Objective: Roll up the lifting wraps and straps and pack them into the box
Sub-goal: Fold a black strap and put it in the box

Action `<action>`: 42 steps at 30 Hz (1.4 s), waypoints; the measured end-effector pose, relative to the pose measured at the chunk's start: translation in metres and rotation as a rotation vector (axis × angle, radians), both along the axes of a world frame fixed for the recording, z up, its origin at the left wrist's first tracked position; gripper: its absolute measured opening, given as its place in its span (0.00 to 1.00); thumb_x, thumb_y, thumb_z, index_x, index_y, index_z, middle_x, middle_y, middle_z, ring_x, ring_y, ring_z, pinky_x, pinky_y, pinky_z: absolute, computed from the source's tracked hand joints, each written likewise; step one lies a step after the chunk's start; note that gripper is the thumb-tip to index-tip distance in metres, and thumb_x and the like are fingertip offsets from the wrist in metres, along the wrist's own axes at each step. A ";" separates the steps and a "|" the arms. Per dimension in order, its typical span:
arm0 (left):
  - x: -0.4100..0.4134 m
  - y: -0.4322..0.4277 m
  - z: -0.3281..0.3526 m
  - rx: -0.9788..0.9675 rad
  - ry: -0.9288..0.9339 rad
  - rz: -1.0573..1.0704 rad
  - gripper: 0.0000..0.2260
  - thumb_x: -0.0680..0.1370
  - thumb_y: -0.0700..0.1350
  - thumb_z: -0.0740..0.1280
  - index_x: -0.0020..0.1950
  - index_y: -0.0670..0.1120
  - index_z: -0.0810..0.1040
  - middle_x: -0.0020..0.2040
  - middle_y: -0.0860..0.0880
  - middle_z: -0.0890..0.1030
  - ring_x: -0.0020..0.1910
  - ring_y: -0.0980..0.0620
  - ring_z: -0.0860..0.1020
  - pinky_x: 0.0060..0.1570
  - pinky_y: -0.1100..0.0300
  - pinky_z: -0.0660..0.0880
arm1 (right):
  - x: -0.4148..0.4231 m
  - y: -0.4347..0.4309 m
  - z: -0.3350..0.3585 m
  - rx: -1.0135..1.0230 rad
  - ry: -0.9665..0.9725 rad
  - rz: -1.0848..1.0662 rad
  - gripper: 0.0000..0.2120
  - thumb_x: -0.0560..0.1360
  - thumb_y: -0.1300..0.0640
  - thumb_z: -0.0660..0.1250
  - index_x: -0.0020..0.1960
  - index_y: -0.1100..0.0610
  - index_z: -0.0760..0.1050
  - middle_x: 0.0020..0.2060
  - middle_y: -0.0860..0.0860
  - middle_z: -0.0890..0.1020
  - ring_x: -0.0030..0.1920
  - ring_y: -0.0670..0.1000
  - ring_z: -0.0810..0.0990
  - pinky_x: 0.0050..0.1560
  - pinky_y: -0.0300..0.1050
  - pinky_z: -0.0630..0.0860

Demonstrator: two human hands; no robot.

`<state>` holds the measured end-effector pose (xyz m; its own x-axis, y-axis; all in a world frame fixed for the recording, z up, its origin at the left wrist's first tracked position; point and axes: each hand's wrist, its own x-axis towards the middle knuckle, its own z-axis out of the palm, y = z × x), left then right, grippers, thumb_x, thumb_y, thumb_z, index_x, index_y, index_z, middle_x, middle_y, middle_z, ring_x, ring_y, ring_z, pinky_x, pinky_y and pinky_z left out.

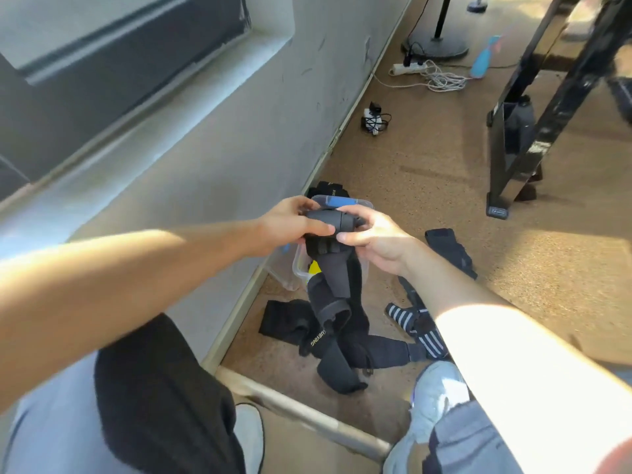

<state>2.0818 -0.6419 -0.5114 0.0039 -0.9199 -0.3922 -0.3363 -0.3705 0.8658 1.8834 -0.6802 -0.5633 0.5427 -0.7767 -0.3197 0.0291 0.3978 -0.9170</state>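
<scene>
The box point(298, 268) is clear, smooth plastic with a glossy blue clip point(337, 201) at its far rim. Above it, the grey wrap point(333, 275) is matt, rubbery-looking cloth. Near the box on its right, the striped wrap point(422, 325) is ribbed woven cloth. Under the box the floor point(410, 159) is speckled, grainy and matt. Left of the box the wall point(239, 148) is matt, scuffed paint. Nearer than the box lies a dull brushed metal bar point(307, 410). Well beyond the box stands a glossy black frame point(513, 138).
</scene>
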 end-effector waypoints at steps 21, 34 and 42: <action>-0.008 0.039 -0.001 -0.073 0.482 0.064 0.20 0.79 0.43 0.73 0.69 0.48 0.72 0.63 0.47 0.81 0.60 0.46 0.81 0.55 0.50 0.80 | 0.004 0.046 0.064 -0.145 0.332 -0.124 0.29 0.76 0.66 0.71 0.73 0.46 0.72 0.63 0.50 0.82 0.60 0.52 0.83 0.50 0.45 0.81; -0.029 0.033 -0.002 -0.279 0.559 -0.086 0.25 0.76 0.30 0.73 0.68 0.48 0.72 0.60 0.45 0.82 0.58 0.50 0.82 0.57 0.52 0.80 | -0.022 0.061 0.076 -0.208 0.289 -0.189 0.18 0.80 0.47 0.69 0.68 0.51 0.75 0.59 0.53 0.85 0.57 0.56 0.86 0.64 0.62 0.79; -0.015 0.038 0.013 -0.238 0.687 -0.176 0.27 0.78 0.44 0.70 0.76 0.50 0.68 0.68 0.46 0.80 0.67 0.47 0.79 0.68 0.47 0.75 | -0.017 0.069 0.102 -0.246 0.143 -0.197 0.20 0.80 0.60 0.69 0.71 0.57 0.71 0.64 0.57 0.82 0.63 0.59 0.82 0.64 0.63 0.78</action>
<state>2.0670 -0.6041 -0.4988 -0.3251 -0.9447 -0.0434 0.2726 -0.1376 0.9523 1.8660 -0.6112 -0.4610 0.3378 -0.9255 -0.1715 -0.0522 0.1635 -0.9852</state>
